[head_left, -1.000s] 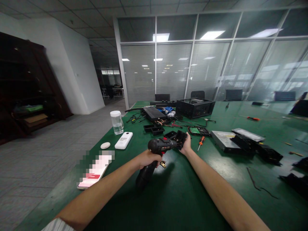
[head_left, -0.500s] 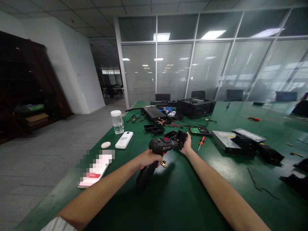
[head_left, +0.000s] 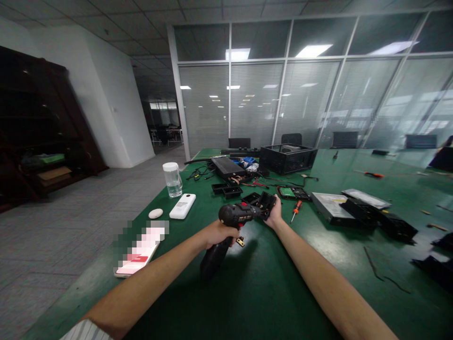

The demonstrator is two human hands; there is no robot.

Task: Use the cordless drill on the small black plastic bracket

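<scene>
My left hand (head_left: 216, 233) is closed round the grip of a black cordless drill (head_left: 231, 218), held above the green table (head_left: 255, 293) with its nose pointing right. The drill's tip meets a small black plastic part (head_left: 267, 204) that my right hand (head_left: 274, 218) grips from the right side, tilted up off the table. Both forearms stretch forward from the bottom of the view.
A phone (head_left: 136, 257), a white remote (head_left: 182, 206), a white puck (head_left: 155, 213) and a water jar (head_left: 172, 179) lie left. Behind are black trays (head_left: 226, 190), a black crate (head_left: 286, 158), cables, a circuit board (head_left: 292, 192), an orange screwdriver (head_left: 295, 208) and a disc drive (head_left: 332, 206) at right.
Almost nothing differs: the drill and the black part have stayed together in my hands, shifting very slightly.
</scene>
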